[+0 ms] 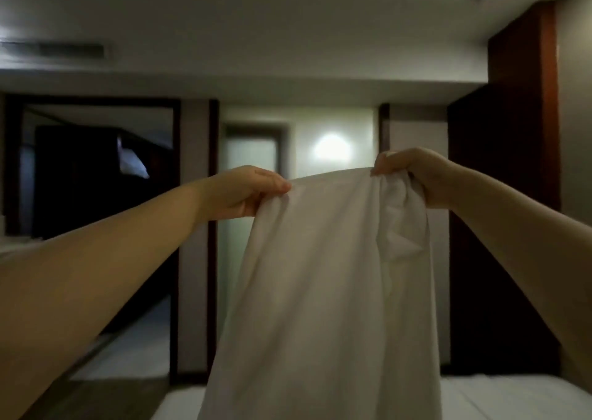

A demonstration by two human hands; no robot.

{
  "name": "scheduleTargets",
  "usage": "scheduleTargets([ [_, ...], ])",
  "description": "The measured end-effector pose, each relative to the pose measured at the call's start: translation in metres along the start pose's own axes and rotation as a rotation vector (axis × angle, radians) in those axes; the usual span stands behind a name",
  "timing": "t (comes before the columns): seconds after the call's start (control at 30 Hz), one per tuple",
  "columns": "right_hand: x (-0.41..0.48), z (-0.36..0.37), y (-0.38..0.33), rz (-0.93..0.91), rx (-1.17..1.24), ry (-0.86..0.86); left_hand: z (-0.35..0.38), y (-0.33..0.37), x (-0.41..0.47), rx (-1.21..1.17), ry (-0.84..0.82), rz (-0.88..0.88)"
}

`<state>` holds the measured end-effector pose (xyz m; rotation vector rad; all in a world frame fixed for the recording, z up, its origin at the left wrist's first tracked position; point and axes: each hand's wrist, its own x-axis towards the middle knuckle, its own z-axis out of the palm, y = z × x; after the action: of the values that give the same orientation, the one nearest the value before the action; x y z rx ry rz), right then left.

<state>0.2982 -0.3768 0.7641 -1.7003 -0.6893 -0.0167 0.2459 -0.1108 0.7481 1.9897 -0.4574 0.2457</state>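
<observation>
A white cloth (pixel 320 291), like a sheet or pillowcase, hangs from both my hands in front of me at chest height. My left hand (pixel 246 192) pinches its upper left edge between thumb and fingers. My right hand (pixel 416 176) grips the bunched upper right corner. The top edge runs taut between the two hands. The cloth falls straight down and its lower end leaves the frame at the bottom.
A white bed surface (pixel 512 397) lies below at the bottom right. Ahead are a dark doorway (pixel 93 179) on the left, a frosted glass door (pixel 250 169), a lit wall lamp (pixel 331 147) and dark wooden panelling (pixel 499 163) on the right.
</observation>
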Motion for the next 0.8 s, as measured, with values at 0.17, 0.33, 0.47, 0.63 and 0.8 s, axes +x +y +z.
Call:
scheduleTargets([
  [0.17, -0.048, -0.004, 0.083, 0.046, -0.296, 0.07, 0.07, -0.086, -0.008, 0.03, -0.095, -0.115],
  [0.33, -0.108, -0.017, 0.155, 0.193, -0.481, 0.124, 0.149, -0.139, -0.028, -0.045, -0.098, -0.113],
  [0.47, -0.152, -0.027, 0.193, 0.277, -0.519, 0.09, 0.205, -0.159, -0.047, -0.077, -0.043, -0.108],
  [0.63, -0.189, -0.023, 0.225, 0.331, -0.521, 0.07, 0.241, -0.19, -0.065, 0.047, -0.154, -0.155],
  [0.8, -0.201, -0.018, 0.246, 0.367, -0.502, 0.085, 0.241, -0.198, -0.072, 0.187, -0.509, -0.252],
])
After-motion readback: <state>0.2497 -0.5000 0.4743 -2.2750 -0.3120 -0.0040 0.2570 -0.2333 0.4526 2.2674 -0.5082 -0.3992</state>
